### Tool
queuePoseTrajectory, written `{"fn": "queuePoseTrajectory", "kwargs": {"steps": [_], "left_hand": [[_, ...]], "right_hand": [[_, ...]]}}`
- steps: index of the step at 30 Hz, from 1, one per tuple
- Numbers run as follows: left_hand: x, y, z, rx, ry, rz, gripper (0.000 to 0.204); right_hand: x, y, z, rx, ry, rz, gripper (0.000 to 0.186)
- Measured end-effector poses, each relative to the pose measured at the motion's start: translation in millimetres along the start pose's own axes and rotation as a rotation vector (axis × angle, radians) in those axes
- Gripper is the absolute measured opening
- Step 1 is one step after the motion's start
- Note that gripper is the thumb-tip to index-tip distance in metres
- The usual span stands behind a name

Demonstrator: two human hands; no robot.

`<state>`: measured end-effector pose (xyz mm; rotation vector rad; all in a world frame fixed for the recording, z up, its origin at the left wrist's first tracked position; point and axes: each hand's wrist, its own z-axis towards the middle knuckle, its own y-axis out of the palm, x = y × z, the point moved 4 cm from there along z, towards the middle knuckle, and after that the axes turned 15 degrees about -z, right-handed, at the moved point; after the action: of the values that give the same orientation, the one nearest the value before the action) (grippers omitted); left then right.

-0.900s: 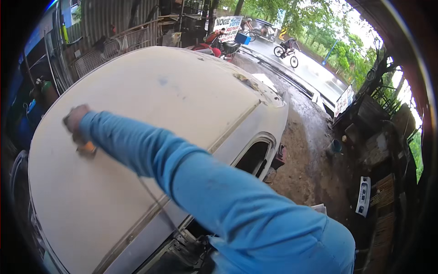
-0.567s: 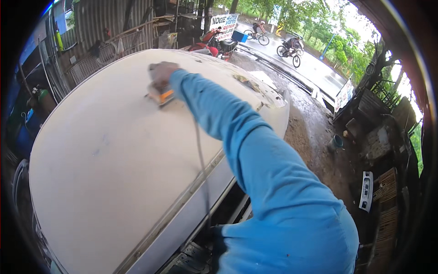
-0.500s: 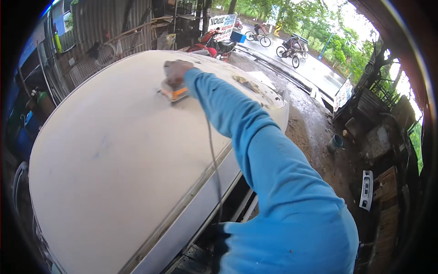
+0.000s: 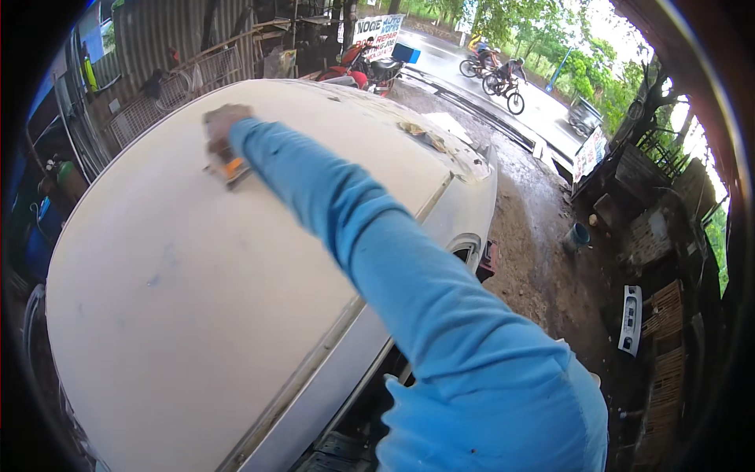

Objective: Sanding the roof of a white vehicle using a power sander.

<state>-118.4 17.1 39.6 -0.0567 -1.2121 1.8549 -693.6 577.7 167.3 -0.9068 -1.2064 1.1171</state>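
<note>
Right hand (image 4: 226,126), blurred, is clamped over the top of an orange-and-dark handheld sander (image 4: 233,167), upper left of frame, on the car roof (image 4: 189,315). Left hand not in view; can't tell its state.

Progress: surface work looks partway. Most of the roof reads even and dull; faint bluish-grey smudges (image 4: 161,263) left of centre look unfinished. Patchy, rough area toward upper centre-right, with a brownish crumpled scrap (image 4: 422,134), seems not yet worked. No clear finish line visible.

Materials: roof broad, gently domed, matte off-white, chalky-looking. Long grooved roof seam (image 4: 314,350), dirty brownish, runs diagonally through lower centre. Sleeve (image 4: 425,283) soft blue fabric, bunched in folds. Corrugated metal sheets (image 4: 157,43), upper left, ribbed, weathered.
</note>
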Motion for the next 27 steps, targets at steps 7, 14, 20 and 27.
{"fn": "queuePoseTrajectory", "kwargs": {"steps": [7,14,20,27], "left_hand": [[10,-5,-4,0.039,0.060,-0.120,0.048],[-9,5,-4,0.163,0.193,0.010,0.040],[-32,21,10,0.167,0.376,-0.143,0.037],[8,43,19,0.097,0.435,-0.237,0.035]], "right_hand": [[-200,-44,9,0.162,-0.310,0.125,0.058],[-240,-53,21,0.153,-0.364,0.179,0.060],[-105,-6,64,0.133,-0.121,0.105,0.065],[80,37,57,-0.018,0.131,0.035,0.069]]}}
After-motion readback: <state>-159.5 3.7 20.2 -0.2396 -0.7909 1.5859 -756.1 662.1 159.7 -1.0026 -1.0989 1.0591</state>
